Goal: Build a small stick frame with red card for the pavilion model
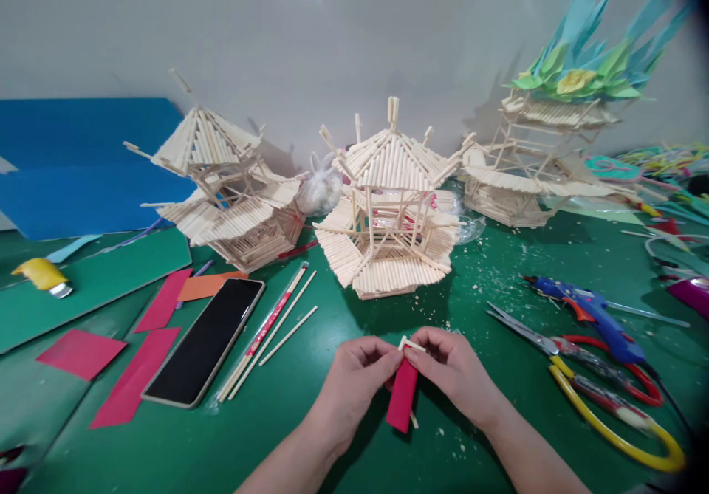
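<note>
My left hand (pixel 354 376) and my right hand (pixel 451 372) meet low in the middle of the view, above the green table (pixel 487 265). Both pinch the top of a small red paper strip (pixel 402 398) that hangs down between them. A short wooden stick (pixel 410 344) lies across the strip's top edge, under my fingertips. Another stick end pokes out below the strip. Just behind my hands stands a pagoda model made of wooden sticks (pixel 388 213).
Two more stick pagodas stand at the left (pixel 221 184) and right (pixel 526 169), the right one topped with paper leaves. A phone (pixel 207 339), loose chopsticks (pixel 271 331) and red paper pieces (pixel 133 376) lie left. Scissors (pixel 581 365) and a blue glue gun (pixel 592 313) lie right.
</note>
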Motion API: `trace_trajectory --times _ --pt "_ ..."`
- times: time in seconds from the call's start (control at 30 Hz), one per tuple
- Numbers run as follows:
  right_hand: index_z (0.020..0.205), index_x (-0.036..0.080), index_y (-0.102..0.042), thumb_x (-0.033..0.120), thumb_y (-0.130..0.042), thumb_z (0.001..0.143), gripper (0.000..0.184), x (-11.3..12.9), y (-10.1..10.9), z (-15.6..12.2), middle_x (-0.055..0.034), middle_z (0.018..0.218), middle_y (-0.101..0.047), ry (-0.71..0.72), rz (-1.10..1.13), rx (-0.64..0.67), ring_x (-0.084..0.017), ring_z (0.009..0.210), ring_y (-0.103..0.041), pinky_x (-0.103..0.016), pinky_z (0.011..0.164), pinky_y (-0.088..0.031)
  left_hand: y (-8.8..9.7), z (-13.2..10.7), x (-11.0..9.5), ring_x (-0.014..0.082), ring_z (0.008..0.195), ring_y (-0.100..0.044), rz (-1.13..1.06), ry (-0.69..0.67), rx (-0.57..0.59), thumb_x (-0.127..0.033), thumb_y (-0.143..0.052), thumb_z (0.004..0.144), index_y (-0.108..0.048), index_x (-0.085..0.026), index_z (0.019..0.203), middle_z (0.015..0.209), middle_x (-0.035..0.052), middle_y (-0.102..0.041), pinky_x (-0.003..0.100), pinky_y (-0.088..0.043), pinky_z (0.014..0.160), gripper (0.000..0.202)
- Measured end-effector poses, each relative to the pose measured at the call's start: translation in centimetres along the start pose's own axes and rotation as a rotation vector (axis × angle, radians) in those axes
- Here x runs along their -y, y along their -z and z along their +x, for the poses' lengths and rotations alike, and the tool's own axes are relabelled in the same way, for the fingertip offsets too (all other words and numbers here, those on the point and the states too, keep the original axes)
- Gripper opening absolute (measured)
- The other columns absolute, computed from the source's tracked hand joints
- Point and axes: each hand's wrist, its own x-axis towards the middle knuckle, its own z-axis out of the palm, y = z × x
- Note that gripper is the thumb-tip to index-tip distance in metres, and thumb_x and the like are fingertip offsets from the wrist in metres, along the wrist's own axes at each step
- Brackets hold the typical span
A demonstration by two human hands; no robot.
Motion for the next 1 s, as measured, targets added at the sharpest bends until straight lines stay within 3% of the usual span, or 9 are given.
trace_trajectory --times 0.33,0.67,1.0 --pt "0.068 0.014 -0.057 0.032 -0.060 0.073 0.020 -0.01 -0.12 0.03 0.0033 0.057 -0.050 0.012 0.021 -0.035 -0.008 0.052 -0.039 -0.018 0.048 -0.032 -0.02 -0.01 0.23 0.0067 0.050 -0.043 0.030 -0.030 -0.058 -0.029 -0.064 0.067 -0.058 -0.010 0.058 0.053 -0.0011 -0.055 0.018 -0.033 0.050 0.022" --pt "0.065 0.015 -0.057 0.029 -0.054 0.079 0.020 0.36 -0.16 -0.19 0.0030 0.059 -0.051 0.042 0.064 -0.064 -0.008 0.056 -0.043 -0.018 0.052 -0.034 -0.09 -0.04 0.35 0.0058 0.050 -0.043 0.045 -0.061 -0.066 -0.028 -0.064 0.068 -0.059 -0.010 0.059 0.053 -0.0021 -0.054 0.017 -0.033 0.049 0.021" --pt "0.065 0.015 -0.058 0.033 -0.056 0.077 0.022 -0.04 -0.15 0.08 0.0046 0.053 -0.048 -0.001 0.166 -0.205 -0.007 0.049 -0.040 -0.019 0.046 -0.031 -0.37 0.16 0.55 0.0075 0.056 -0.052 -0.426 0.085 0.096 -0.022 -0.056 0.075 -0.065 -0.011 0.067 0.060 0.0013 -0.061 0.017 -0.040 0.057 0.016"
